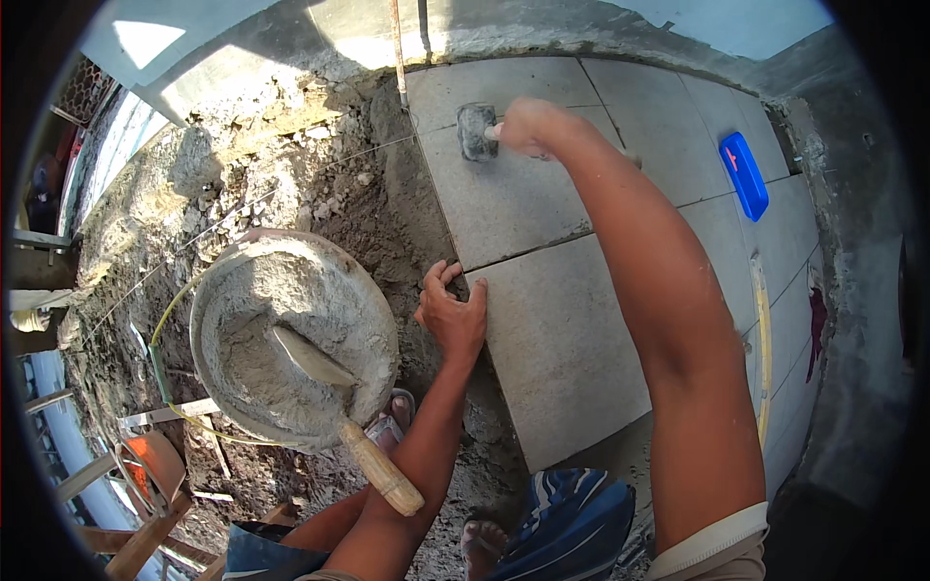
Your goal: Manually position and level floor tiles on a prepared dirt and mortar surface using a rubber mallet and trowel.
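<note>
My right hand (536, 128) is closed round the handle of a mallet with a dark, dusty head (477, 133). The head is over a grey floor tile (513, 208) in the far row; whether it touches the tile I cannot tell. My left hand (453, 312) holds nothing, its fingers apart, by the left edge of the nearer grey tile (572, 339), with the thumb at that tile's corner. Left of this hand is a round tub (386, 320) of grey mortar (254, 353). A trowel with a wooden handle (380, 467) lies across it, its blade (312, 356) in the mortar.
A blue plastic tray (744, 176) rests on the tiles at the right. Near it lies a long yellowish strip (762, 349). A taut string (276, 194) crosses the rough soil (320, 184) on the left. An orange bucket (155, 467) stands among wooden pieces at lower left. Walls border the tiles.
</note>
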Available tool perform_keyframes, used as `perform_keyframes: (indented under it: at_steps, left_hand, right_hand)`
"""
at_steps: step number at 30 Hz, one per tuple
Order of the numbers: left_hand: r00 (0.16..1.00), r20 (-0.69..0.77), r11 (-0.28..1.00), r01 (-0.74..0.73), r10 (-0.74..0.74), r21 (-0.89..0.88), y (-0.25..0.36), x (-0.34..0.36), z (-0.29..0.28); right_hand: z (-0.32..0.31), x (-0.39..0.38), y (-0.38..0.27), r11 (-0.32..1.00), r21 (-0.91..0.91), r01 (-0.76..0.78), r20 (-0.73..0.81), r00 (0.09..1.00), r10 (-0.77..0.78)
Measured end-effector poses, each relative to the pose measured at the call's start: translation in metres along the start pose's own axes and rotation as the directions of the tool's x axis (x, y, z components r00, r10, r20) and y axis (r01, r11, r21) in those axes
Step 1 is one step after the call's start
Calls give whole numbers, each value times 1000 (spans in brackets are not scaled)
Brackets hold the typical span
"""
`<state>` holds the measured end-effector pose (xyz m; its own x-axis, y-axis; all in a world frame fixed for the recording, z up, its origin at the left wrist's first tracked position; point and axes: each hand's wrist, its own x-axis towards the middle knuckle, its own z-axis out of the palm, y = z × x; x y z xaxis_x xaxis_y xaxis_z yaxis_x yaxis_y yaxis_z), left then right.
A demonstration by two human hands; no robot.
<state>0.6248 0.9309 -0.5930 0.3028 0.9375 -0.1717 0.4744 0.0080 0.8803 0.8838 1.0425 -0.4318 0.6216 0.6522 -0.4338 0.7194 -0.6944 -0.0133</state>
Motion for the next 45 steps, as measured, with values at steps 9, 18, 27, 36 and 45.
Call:
perform_keyframes:
  at_steps: [9, 18, 27, 36, 45]
  left_hand:
    - [1000, 11, 1000, 22, -22, -16, -3, 1, -3]
    - [998, 52, 999, -23, 21, 43, 8, -1, -3]
    - [912, 5, 868, -391, 410, 307, 15, -1, 10]
    - [885, 292, 682, -466, 363, 563, 10, 4, 13]
    - [873, 303, 668, -487, 382, 563, 4, 7, 8]
  right_hand:
    - [38, -37, 18, 985, 174, 6, -51, 999, 3]
    - [180, -249, 107, 659, 752, 6, -143, 978, 155]
    - [250, -352, 193, 667, 716, -205, -225, 837, 498]
    - [144, -180, 217, 690, 722, -46, -432, 750, 502]
    - [152, -129, 234, 694, 677, -243, -269, 797, 541]
